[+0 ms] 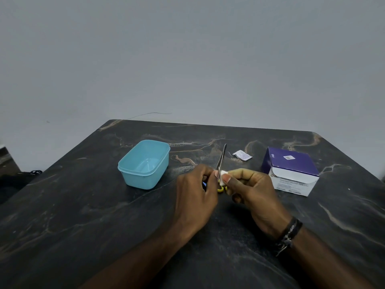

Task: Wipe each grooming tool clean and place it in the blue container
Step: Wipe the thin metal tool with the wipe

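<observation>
Scissors [221,157]: light, stiff, sharp; hold by handles.
Left hand [195,197]: fingers closed on handles.
Right hand [253,190]: pinching wipe [223,177] on blade.

Scissors [221,157] handles mostly hidden by hands; box [291,174] print perhaps too blurred

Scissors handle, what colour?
Yellow on the scissors handle, seen between both hands in the head view.

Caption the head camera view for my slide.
Left hand holds scissors; right hand wipes them with white pad.
</observation>
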The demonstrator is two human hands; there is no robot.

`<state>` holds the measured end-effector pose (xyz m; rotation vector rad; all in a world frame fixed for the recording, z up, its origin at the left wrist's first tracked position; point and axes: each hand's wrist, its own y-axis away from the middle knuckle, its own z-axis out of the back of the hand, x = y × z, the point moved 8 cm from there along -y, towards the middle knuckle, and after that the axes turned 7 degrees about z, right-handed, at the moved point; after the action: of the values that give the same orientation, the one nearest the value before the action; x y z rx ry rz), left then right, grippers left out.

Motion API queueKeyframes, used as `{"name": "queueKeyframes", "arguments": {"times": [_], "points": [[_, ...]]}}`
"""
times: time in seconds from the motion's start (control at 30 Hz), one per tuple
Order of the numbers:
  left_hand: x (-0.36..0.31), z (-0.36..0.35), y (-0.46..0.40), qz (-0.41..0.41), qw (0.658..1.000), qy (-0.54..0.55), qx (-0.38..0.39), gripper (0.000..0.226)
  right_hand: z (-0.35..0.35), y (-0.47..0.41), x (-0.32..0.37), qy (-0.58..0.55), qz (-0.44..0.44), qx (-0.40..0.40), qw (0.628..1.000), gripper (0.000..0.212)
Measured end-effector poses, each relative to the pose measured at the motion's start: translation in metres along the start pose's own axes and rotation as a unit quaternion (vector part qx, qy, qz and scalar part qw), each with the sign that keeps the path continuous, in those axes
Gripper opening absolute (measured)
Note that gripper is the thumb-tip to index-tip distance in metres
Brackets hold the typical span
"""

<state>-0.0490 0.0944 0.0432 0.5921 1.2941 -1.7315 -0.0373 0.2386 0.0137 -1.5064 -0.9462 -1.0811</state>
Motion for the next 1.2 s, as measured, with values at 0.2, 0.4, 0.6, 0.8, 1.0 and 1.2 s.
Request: {"name": "queueKeyframes", "arguments": {"times": [0.2, 0.4, 0.6, 0.8, 1.0, 1.2], "points": [[-0.020, 0.043, -0.018, -0.066, 0.989, -0.075, -0.110, 0.012, 0.005, 0.000, 0.005, 0.031, 0.004, -0.022, 0.999, 0.022], [-0.027, 0.114, -0.070, -0.007, 0.948, -0.288, -0.133, 0.016, 0.010, -0.001, 0.007, 0.041, 0.008, -0.030, 0.999, 0.014], [0.025, 0.140, -0.102, 0.149, 0.888, -0.436, -0.013, 0.020, 0.017, -0.002, 0.013, 0.028, 0.019, -0.058, 0.998, 0.014], [0.056, 0.113, -0.103, 0.184, 0.815, -0.543, 0.090, 0.022, 0.028, -0.005, 0.014, 0.023, 0.025, -0.084, 0.996, 0.011], [0.077, 0.095, -0.103, 0.177, 0.771, -0.598, 0.130, 0.035, 0.032, -0.007, 0.011, 0.021, 0.019, -0.093, 0.995, 0.010], [0.084, 0.092, -0.099, 0.206, 0.800, -0.545, 0.144, 0.021, 0.029, -0.007, 0.011, 0.035, 0.021, -0.082, 0.996, 0.011]]}}
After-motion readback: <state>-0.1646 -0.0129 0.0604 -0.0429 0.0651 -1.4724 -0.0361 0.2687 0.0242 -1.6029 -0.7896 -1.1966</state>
